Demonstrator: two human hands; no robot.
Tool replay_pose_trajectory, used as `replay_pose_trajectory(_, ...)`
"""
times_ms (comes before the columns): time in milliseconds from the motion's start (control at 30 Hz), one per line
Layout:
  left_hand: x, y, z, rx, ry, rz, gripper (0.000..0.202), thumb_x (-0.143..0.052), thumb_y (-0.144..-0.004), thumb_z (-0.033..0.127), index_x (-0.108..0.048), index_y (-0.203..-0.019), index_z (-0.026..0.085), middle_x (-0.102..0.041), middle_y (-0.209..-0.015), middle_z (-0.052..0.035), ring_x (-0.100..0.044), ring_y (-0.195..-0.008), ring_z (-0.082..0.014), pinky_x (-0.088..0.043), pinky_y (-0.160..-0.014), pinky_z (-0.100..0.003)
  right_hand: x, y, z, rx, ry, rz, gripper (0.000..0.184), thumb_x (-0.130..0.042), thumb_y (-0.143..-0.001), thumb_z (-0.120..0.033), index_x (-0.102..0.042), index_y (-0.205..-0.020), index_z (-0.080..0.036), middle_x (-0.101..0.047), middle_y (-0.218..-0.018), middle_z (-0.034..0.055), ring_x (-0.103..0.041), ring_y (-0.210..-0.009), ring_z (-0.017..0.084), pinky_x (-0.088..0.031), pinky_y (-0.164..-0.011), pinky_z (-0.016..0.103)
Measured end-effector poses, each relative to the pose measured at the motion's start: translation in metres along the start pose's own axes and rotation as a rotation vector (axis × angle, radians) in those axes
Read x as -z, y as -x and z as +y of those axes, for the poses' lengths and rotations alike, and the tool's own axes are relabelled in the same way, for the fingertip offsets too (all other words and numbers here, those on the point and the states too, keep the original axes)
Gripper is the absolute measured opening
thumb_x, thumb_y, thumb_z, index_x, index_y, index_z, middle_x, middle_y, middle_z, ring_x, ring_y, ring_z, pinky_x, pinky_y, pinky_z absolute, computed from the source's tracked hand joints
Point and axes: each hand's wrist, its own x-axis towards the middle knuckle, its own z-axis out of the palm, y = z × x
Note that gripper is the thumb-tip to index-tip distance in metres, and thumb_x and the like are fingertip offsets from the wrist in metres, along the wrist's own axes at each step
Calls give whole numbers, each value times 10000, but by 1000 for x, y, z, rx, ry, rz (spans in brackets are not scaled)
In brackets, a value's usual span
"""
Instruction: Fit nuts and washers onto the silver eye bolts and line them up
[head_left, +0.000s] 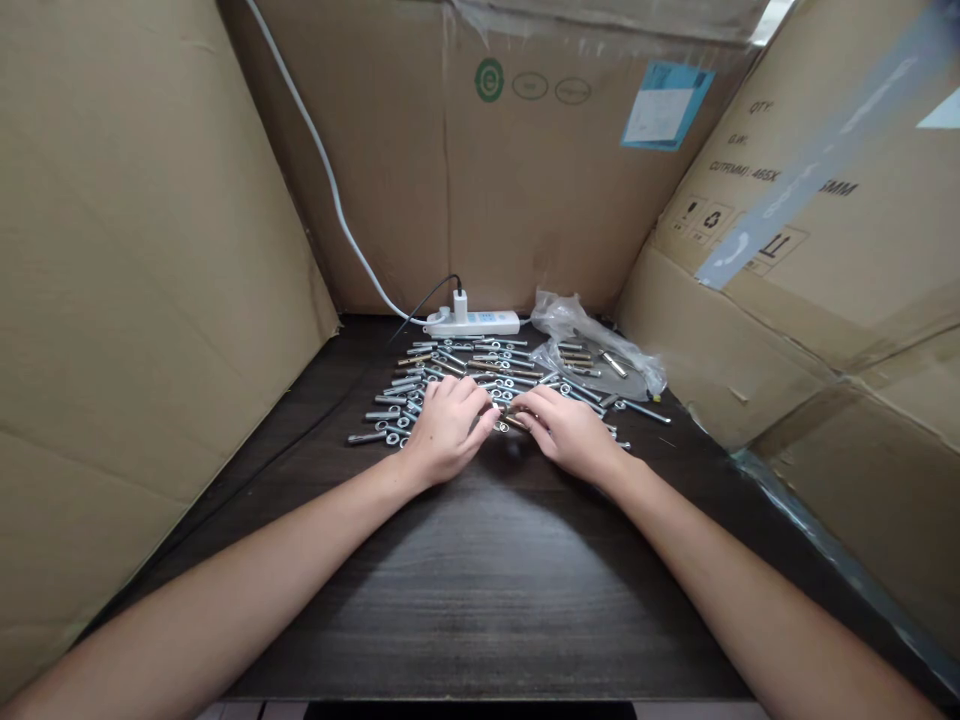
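My left hand (448,430) and my right hand (568,432) meet closely over the front of a spread of metal hardware, fingers bent in a pinch. Between them is a short brass-coloured bolt (515,421), held in my right fingertips. What my left thumb and finger pinch is too small and covered to name. A small ring-like washer (501,427) shows just below the left fingertips. Around both hands lie several silver expansion bolts (384,415), loose washers and nuts, and a long brass-coloured rod (504,368) behind them. Some pieces are hidden under my hands.
A white power strip (484,323) with a plugged-in charger stands at the back; its white cable (330,170) and a black cord (330,405) run left. A clear plastic bag (600,345) with several bolts lies back right. Cardboard walls (525,200) enclose the dark table (495,600).
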Motion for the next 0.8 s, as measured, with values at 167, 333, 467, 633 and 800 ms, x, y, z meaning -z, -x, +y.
replay_pose_trajectory(167,-4,4,-2,-11,146,142,360,-467,-751,101,-426,-1099,184,-483,-1057,-80,-442,-971,-218,-360,-851,-370,-1,0,2,-2,-9,17,163,-440,-946,-238,-577,-1031,-215,-607,-996,51,-597,-858,177,-454,-758,271)
replay_pose_trajectory(333,-3,4,-2,18,157,103,216,-462,-809,178,-445,-1024,187,-501,-981,-62,-452,-933,-213,-357,-848,-370,-1,0,1,-4,-17,6,169,-430,-951,-243,-576,-1033,-217,-609,-997,52,-597,-864,178,-455,-770,275)
replay_pose_trajectory(467,-2,1,-1,2,135,28,116,-427,-876,244,-485,-960,189,-534,-868,-31,-454,-852,-194,-347,-801,-359,0,0,-1,-15,-9,1,154,-438,-943,-220,-563,-1032,-209,-616,-981,49,-592,-854,182,-447,-764,281)
replay_pose_trajectory(633,-4,-1,-1,14,119,27,140,-417,-889,280,-509,-844,184,-563,-809,-21,-453,-809,-184,-339,-768,-352,-1,-1,-2,-9,-4,-21,155,-422,-942,-215,-549,-1031,-204,-615,-949,54,-581,-829,187,-438,-724,284)
replay_pose_trajectory(800,-5,-1,-2,29,85,9,226,-400,-899,286,-486,-714,189,-535,-690,-8,-450,-759,-185,-324,-748,-359,-2,-1,0,4,-24,-27,161,-415,-949,-222,-553,-1032,-206,-609,-936,55,-579,-829,185,-436,-734,278)
